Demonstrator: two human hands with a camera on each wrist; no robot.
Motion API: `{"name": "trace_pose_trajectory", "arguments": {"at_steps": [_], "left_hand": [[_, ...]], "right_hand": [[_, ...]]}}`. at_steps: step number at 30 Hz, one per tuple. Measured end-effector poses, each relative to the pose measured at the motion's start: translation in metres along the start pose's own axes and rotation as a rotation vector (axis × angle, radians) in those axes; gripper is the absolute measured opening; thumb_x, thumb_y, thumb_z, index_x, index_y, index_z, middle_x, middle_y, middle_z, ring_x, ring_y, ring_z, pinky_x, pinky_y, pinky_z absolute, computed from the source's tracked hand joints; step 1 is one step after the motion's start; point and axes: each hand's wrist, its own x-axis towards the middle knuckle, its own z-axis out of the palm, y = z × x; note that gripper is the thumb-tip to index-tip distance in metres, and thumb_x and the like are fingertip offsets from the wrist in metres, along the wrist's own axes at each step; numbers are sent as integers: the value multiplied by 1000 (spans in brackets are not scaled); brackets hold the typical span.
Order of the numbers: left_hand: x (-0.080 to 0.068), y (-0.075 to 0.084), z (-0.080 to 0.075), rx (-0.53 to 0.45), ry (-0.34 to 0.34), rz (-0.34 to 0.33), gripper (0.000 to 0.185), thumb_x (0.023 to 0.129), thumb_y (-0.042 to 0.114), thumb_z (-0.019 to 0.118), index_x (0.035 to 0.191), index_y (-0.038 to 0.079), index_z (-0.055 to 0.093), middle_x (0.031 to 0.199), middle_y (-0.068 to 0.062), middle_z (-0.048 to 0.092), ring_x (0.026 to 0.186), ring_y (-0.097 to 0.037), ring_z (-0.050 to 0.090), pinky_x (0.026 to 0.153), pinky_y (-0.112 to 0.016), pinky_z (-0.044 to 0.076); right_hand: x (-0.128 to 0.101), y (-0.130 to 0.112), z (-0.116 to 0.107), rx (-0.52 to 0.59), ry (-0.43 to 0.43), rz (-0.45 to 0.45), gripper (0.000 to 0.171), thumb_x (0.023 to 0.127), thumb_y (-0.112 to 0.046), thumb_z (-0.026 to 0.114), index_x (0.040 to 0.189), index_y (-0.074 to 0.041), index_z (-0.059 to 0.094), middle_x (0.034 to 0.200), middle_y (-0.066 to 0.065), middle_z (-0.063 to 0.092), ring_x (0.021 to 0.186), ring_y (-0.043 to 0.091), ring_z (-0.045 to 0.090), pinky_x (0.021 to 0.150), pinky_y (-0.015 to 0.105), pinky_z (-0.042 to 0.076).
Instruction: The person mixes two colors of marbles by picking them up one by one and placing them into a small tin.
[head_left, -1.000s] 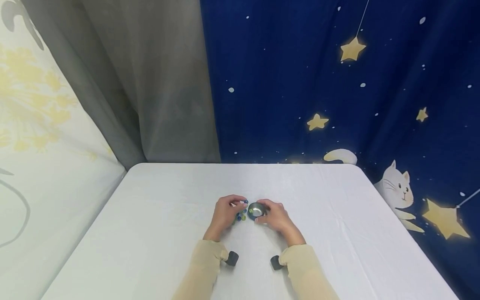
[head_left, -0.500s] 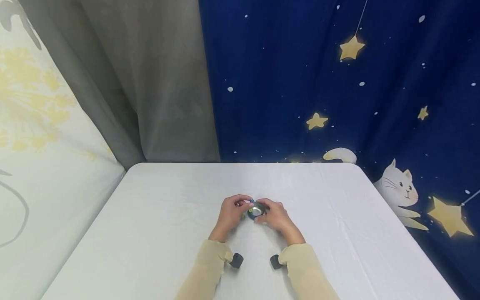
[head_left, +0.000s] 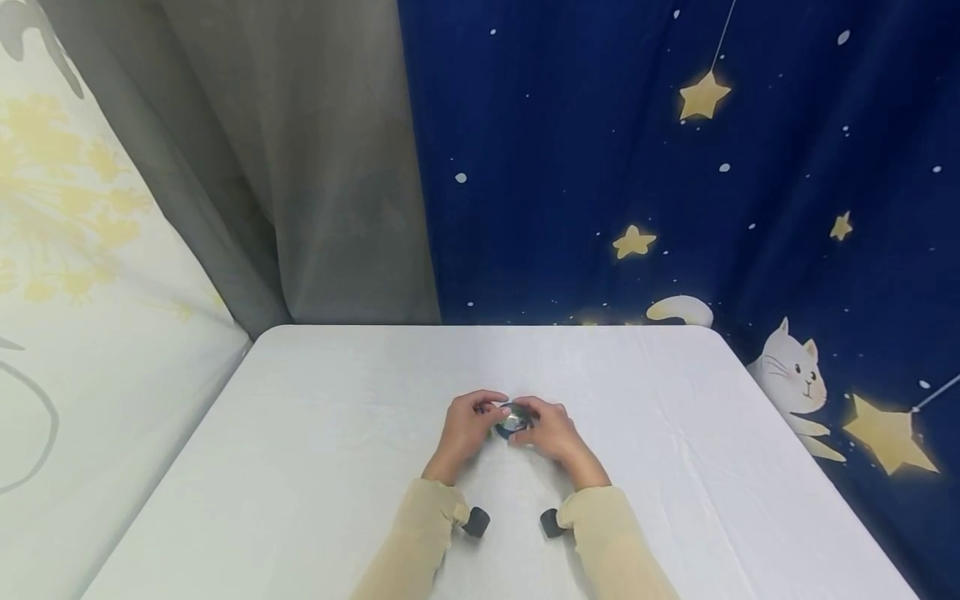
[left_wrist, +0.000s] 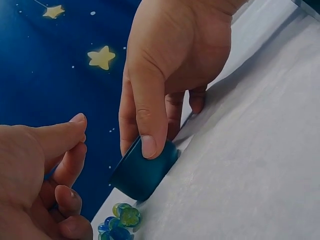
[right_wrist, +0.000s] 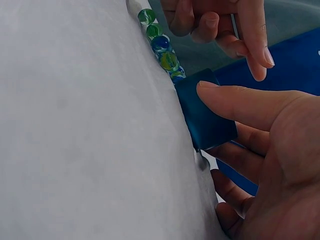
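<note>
A small teal cup (left_wrist: 142, 172) with a shiny metal inside stands on the white table. My right hand (head_left: 552, 429) grips its side, thumb (right_wrist: 230, 102) on the near wall and fingers round the far side. Over the cup's left rim in the head view is my left hand (head_left: 467, 423). Its thumb and index finger reach forward, tips close together with no marble visible between them, and the other fingers curl loosely. Several blue and green glass marbles (right_wrist: 161, 44) lie in a cluster beside the cup, mostly hidden under my left hand in the head view.
The white-covered table (head_left: 337, 433) spreads around both hands. Behind it hang a grey curtain (head_left: 337, 167) and a blue curtain (head_left: 540, 167) with stars. Black wrist devices (head_left: 476, 522) sit at both sleeves.
My left hand has moved right, from the marbles to over the cup, and the blue marble it pinched no longer shows in its fingertips. The right hand keeps its hold on the cup.
</note>
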Motion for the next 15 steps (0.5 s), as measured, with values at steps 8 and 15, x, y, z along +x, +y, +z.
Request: {"name": "trace_pose_trajectory", "arguments": {"at_steps": [8,15], "left_hand": [[-1,4,-4,-4,-7,-70,17,83,14,75,100,12,74,76,2,62,65,-13,51,58,-26,43],[-1,2,-16,3,-58,-76,19,84,17,75,103,11,74,80,0,63,64,-15,53,56,-28,46]], "right_hand": [[-1,-2,0,25,-9,15,57,74,-18,83,127,-16,63,131,10,60,127,39,42,101,61,31],[-2,-2,0,26,-6,14,57,73,-19,83,126,-17,63,130,9,60,126,39,43,100,62,31]]}}
